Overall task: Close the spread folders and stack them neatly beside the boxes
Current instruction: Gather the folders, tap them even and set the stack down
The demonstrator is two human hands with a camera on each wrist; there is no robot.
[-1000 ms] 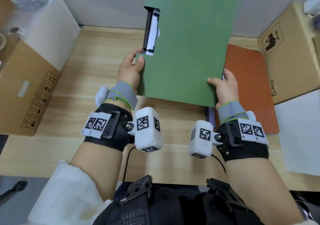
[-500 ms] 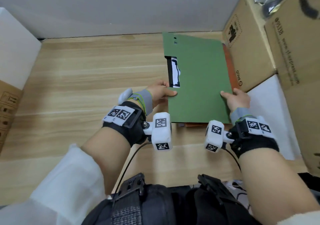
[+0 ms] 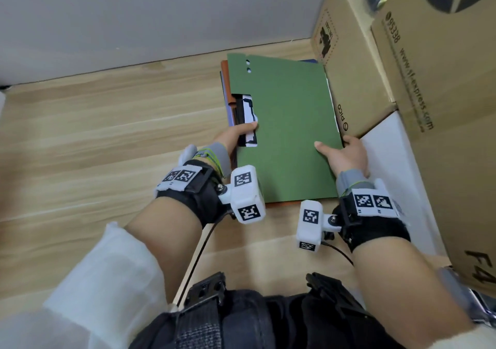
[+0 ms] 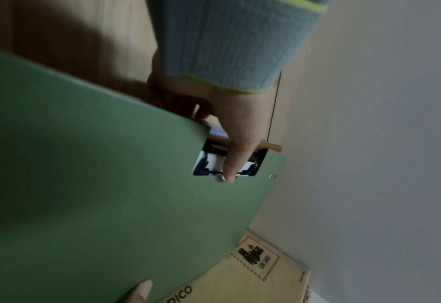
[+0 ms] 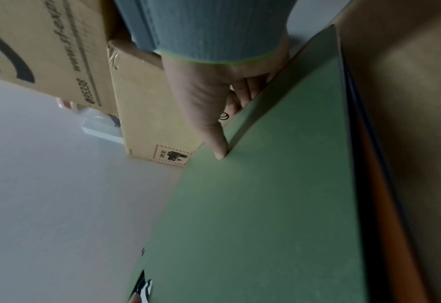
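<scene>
A closed green folder lies on top of an orange folder and a blue one, right beside a PICO cardboard box. My left hand pinches the green folder's left edge, thumb over the white-and-black clip in the cover's cut-out. My right hand pinches its right edge, thumb on top and fingers below. In the right wrist view the orange folder shows as a strip under the green cover.
A larger printed cardboard box stands right of the PICO box. A white sheet lies under my right wrist. A grey wall bounds the far edge of the wooden table.
The green folder has gone from held up over the table to lying down on the orange folder beside the boxes. Both hands moved right and forward with it.
</scene>
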